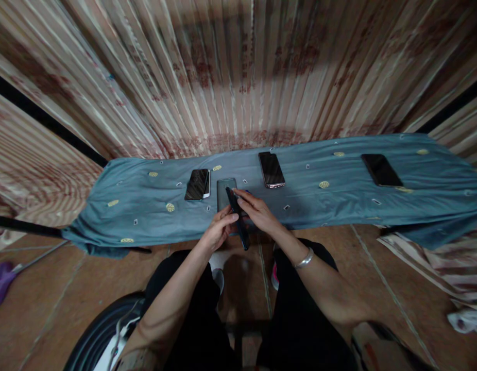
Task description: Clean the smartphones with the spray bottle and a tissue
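A dark smartphone (pixel 238 221) is held tilted, its narrow side facing up toward me, above the near edge of the cloth-covered table. Around its middle, my left hand (pixel 219 226) is closed, with the thumb along the side. My right hand (pixel 257 210) is at the phone's upper part, fingers bent against it; its fingertips are partly hidden. Beneath and behind the hands, a see-through phone case (pixel 222 189) lies on the cloth, partly covered by them. Left of it lie a black-screened phone (pixel 196 184) and a pale-edged one (pixel 206 190), overlapping.
Two stacked phones (pixel 272 170) lie right of centre, and another dark phone (pixel 381 170) farther right. A blue patterned cloth (pixel 300 206) covers the narrow table. Curtains (pixel 223 77) hang behind. A black round stool or tub (pixel 91 330) with a white power strip stands lower left.
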`<move>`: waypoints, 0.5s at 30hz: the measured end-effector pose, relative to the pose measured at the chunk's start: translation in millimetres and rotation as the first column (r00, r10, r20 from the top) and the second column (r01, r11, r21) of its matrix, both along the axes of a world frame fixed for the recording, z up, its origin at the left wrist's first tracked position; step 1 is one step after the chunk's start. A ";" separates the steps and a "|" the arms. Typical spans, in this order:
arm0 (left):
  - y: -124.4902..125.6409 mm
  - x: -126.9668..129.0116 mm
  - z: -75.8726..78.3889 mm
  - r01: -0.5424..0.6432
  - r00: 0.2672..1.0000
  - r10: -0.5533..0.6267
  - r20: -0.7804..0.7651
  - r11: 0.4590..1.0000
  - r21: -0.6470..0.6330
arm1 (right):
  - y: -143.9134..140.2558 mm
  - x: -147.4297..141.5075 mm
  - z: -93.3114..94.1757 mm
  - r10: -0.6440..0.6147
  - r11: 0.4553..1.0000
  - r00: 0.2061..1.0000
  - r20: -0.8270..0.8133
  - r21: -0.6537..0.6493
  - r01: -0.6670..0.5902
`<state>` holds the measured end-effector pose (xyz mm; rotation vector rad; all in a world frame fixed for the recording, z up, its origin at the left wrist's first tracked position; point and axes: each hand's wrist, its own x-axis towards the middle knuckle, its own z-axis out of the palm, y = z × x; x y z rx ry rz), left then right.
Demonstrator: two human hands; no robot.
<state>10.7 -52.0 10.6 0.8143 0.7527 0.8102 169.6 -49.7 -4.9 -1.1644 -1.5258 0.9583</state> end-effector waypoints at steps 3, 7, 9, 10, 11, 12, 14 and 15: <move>0.5 0.1 -0.9 -0.017 1.000 0.017 0.013 1.000 0.000 | 0.0 -0.2 -1.6 0.002 1.000 1.000 0.012 -0.005 -0.002; 2.8 -1.5 -6.6 -0.027 0.999 0.027 0.038 1.000 -0.002 | -0.1 -0.9 -2.2 0.010 1.000 0.998 0.055 0.003 -0.010; 4.1 -2.3 -8.9 -0.031 0.999 0.031 0.045 0.999 -0.011 | -0.7 -1.7 -0.8 0.007 1.000 0.997 0.071 0.023 -0.009; 4.8 -2.5 -9.4 -0.033 0.998 0.033 0.043 0.999 -0.017 | -1.2 -2.0 0.2 0.008 0.999 0.997 0.077 0.033 -0.010; 5.6 -2.6 -9.5 -0.035 0.999 0.036 0.040 0.999 -0.022 | -1.8 -2.4 1.4 0.011 0.999 0.997 0.082 0.039 -0.015; 6.4 -2.8 -9.2 -0.040 0.999 0.041 0.036 0.999 -0.027 | -2.6 -2.6 2.8 0.017 0.999 0.996 0.087 0.041 -0.020; 8.1 -3.2 -7.9 -0.052 0.998 0.053 0.032 0.998 -0.036 | -4.1 -2.8 5.4 0.031 0.999 0.994 0.101 0.031 -0.034; 9.1 -3.6 -7.1 -0.062 0.997 0.063 0.032 0.997 -0.039 | -4.9 -2.8 6.6 0.036 0.999 0.993 0.108 0.024 -0.039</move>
